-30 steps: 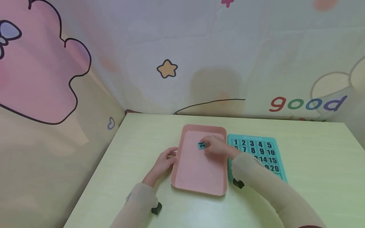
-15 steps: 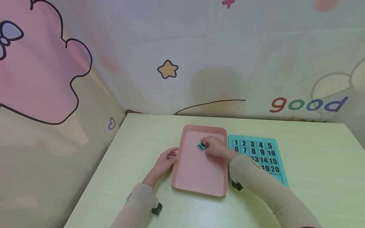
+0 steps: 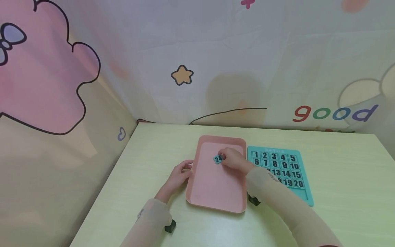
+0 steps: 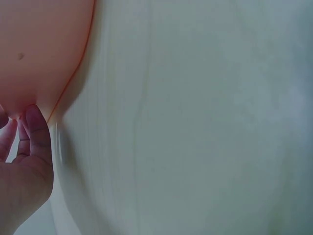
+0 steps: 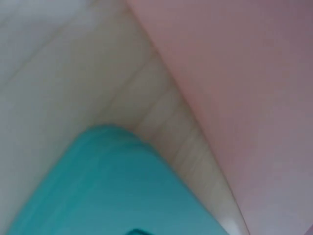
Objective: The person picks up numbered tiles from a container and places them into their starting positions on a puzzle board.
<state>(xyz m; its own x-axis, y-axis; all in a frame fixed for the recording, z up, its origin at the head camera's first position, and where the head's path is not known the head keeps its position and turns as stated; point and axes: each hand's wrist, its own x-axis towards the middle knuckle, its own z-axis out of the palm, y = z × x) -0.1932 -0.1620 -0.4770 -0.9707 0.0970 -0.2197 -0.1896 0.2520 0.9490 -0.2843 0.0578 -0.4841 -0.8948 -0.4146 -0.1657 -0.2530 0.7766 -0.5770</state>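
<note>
Since a second ago your right hand (image 3: 233, 160) has barely shifted: it has stayed over the far part of the pink tray (image 3: 213, 192), and the number tile (image 3: 217, 159) in its fingertips has turned a little, so that it now sits cocked like a diamond instead of nearly square to the tray. Your right sleeve has drawn slightly towards the tray, uncovering a bit more of the lower rows on the teal number board (image 3: 303, 192). Your left hand (image 3: 177, 175) has kept its place at the tray's left rim.

You are pinching the tile between the curled fingertips of your right hand. It is a small teal square with black digits, the first a 2, the second hard to read. Being square it has no long axis; its printed face looks up at you and one corner points towards the tray's far rim. Whether it rests on the tray floor or is held just above it cannot be told.

Your left hand's fingers are loosely curled and touch the outside of the tray's left rim; the left wrist view shows fingertips (image 4: 35, 128) pressed against the tray's edge (image 4: 44, 54).

Apart from that tile, the tray's floor holds nothing that shows. The number board lies just to the right of the tray, with tiles 1 to 20 seated in rows of five; your forearm hides part of the lower rows. Both sit on the pale wooden table (image 3: 339, 164).
</note>
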